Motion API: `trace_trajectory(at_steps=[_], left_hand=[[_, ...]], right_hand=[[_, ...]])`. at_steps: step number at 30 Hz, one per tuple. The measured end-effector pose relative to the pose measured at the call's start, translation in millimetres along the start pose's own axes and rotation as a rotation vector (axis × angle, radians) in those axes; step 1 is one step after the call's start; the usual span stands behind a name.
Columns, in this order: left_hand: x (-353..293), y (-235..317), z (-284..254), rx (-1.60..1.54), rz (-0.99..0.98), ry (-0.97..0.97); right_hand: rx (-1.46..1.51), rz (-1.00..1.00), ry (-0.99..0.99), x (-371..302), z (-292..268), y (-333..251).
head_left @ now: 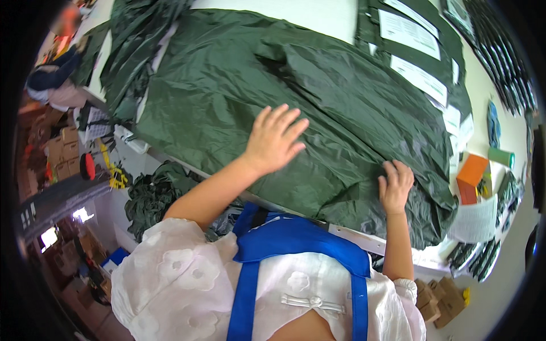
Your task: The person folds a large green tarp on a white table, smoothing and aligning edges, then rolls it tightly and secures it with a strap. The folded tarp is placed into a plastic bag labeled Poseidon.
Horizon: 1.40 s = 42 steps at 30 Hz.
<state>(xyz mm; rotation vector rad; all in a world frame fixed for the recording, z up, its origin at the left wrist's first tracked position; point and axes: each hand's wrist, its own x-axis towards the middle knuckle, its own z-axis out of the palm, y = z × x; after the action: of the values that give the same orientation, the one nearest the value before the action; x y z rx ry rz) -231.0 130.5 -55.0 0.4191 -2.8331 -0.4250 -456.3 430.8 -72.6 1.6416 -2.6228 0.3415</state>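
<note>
A large sheet of thin, shiny dark green material [227, 74], creased along its length, is spread over the table in front of me. Above its middle, my left hand [276, 139] has its fingers spread and holds nothing; whether it touches the sheet is hard to tell. Near the right end, my right hand [396, 186] rests on the sheet with fingers slightly bent and the thumb apart. The sheet bunches beside that hand and reaches the table's near edge.
Packed dark items with white labels [418, 34] lie at the far right. An orange box [471, 173], a green roll [500, 157] and stacked dark packets [495, 62] stand right of the sheet. Crumpled green material [156, 199] hangs below the table's left edge. Another person [54, 79] works far left.
</note>
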Motion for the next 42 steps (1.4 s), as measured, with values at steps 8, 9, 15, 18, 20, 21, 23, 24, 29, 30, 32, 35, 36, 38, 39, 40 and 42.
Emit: trace_trajectory(at_steps=[8, 9, 15, 18, 20, 21, 23, 24, 29, 30, 32, 35, 36, 38, 39, 40, 42], left_hand=[[-39, -113, 2, 0.192, -0.097, -0.412], [-46, -140, -14, 0.309, -0.195, -0.443], [-53, -290, -42, 0.467, -0.792, 0.126], [33, -275, -54, 0.162, -0.427, 0.286], [75, -297, -31, -0.038, -0.315, 0.103], [95, -302, -28, 0.110, -0.429, 0.009], [129, -305, -23, 0.411, -0.659, -0.183], [140, -321, -22, 0.349, -0.801, -0.161], [212, -224, -19, -0.190, -0.291, 0.055], [216, -180, -27, -0.403, -0.219, -0.145], [215, -153, -5, -0.076, -0.006, -0.226], [227, -169, 29, 0.089, -0.101, -0.369], [232, -169, 30, 0.120, -0.132, -0.440], [248, -168, 30, 0.132, -0.137, -0.567], [258, -165, 28, 0.129, -0.140, -0.654], [267, -164, 22, 0.128, -0.144, -0.740], [274, -171, 27, 0.109, -0.144, -0.769]], right_hand=[[-0.128, 0.122, -0.256, -10, 31, -10], [-0.124, 0.110, -0.259, -10, 32, -9], [-0.073, 0.089, -0.284, -2, 25, -7], [-0.020, 0.094, -0.240, 27, 4, 8], [-0.104, 0.079, -0.041, 63, 1, 27], [-0.195, 0.085, 0.014, 79, -1, 39], [-0.315, 0.150, -0.005, 106, 2, 61], [-0.349, 0.217, -0.079, 113, 4, 72], [-0.283, 0.247, 0.030, 124, 5, 113], [-0.325, 0.258, 0.112, 138, 2, 112], [-0.154, 0.301, 0.015, 158, -2, 132], [-0.027, 0.404, -0.167, 181, -20, 139], [0.027, 0.480, -0.260, 188, -26, 140], [-0.063, 0.482, -0.431, 196, -30, 145], [-0.055, 0.586, -0.513, 203, -35, 141], [-0.039, 0.534, -0.507, 202, -37, 147], [-0.005, 0.429, -0.496, 193, -37, 158]])
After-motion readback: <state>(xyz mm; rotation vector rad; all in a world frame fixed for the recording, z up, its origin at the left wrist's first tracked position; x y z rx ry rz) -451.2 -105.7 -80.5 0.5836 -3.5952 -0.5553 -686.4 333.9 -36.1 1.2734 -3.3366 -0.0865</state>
